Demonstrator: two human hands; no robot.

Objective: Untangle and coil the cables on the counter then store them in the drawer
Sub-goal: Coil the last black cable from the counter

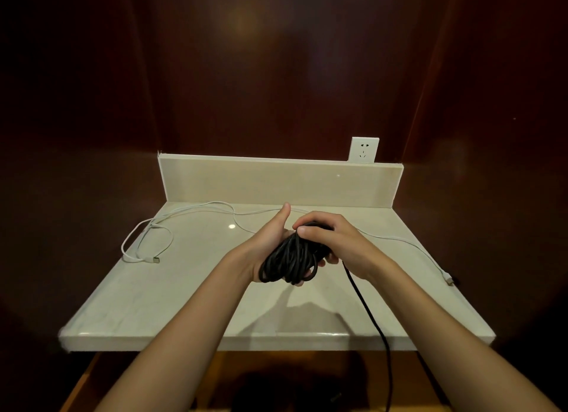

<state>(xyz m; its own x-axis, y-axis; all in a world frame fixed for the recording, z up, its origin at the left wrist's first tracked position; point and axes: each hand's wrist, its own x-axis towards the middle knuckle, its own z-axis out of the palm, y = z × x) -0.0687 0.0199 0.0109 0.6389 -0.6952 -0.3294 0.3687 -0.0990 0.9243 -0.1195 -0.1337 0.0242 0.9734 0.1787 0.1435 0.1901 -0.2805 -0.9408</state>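
Just above the middle of the counter [147, 295], both hands work on a bundle of black cable [290, 258]. The left hand [272, 242] lies under the bundle with its palm turned up and its thumb pointing straight away from the person; its fingertips show beneath the right edge of the coils, curled up around them. The right hand [325, 236] comes over the top, fingers bent down onto the far side of the bundle and thumb pressed against its near side, so it grips the coils from above. A loose tail of the black cable drops from under the right hand, crosses the front edge of the counter and hangs down out of sight.

A white cable [196, 207] lies uncoiled on the counter behind the hands. On the left it makes a loose loop ending in a plug near the left edge; from there it runs along the back, passes behind the hands and trails to another plug at the right edge. A white wall socket [363, 150] sits above the low back panel [276, 181]. Below the counter's front edge a brown wooden surface shows dimly; whether it is the drawer cannot be told.
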